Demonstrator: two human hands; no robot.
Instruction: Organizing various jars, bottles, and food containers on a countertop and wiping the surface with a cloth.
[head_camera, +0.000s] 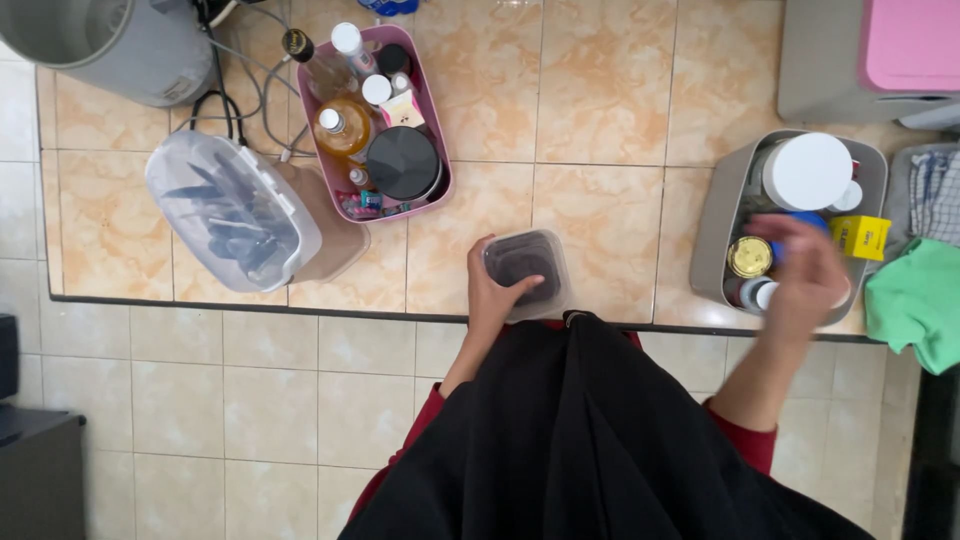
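Observation:
My left hand (492, 296) grips a small clear square container (527, 270) with dark contents, which rests on the tiled counter near its front edge. My right hand (806, 278) hovers, blurred, over a grey bin (720, 215) at the right. Its fingers are spread and it holds nothing that I can see. That bin holds a white-lidded jar (806, 170), a gold-lidded jar (749, 256) and a blue lid partly hidden by my hand.
A pink bin (436, 120) of bottles and a black lid stands at the back centre. A clear lidded box of utensils (232, 210) lies left, beside a grey pot (110, 45) with cables. At the right are a yellow box (862, 236), a green cloth (918, 300) and a pink-topped appliance (870, 55).

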